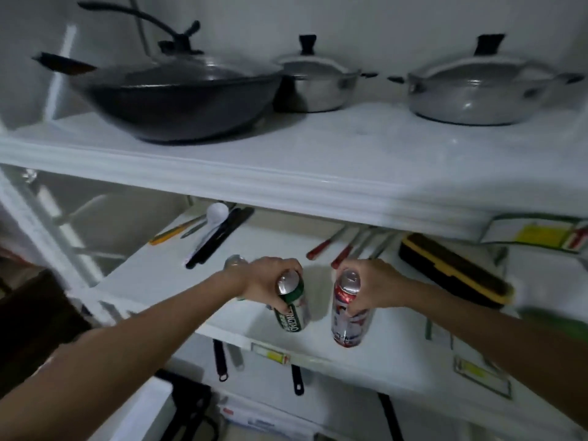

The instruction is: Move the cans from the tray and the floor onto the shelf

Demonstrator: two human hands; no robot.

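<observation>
**Both cans gripped at the middle shelf**

We take the middle shelf [165,281] as reference. On the level above it, left to right: black wok [178,100] with lid, small steel pot [313,84], larger steel pot [483,93]. At the back of the middle shelf: utensils incl. a white spoon [216,214], red-handled tools [331,246], black-and-yellow case [455,272] far right.

Our left hand [264,281] has its fingers closed around the top of the green can [292,310], near the front edge of the middle shelf; the can tilts. We can't tell if its base touches the shelf. A bit of another silver can top [234,261] shows just behind that hand.

Our right hand [372,286] has its fingers wrapped around the top of the red can [348,316], just beside the green one, not touching. It looks upright, base at the shelf's front edge.
</observation>
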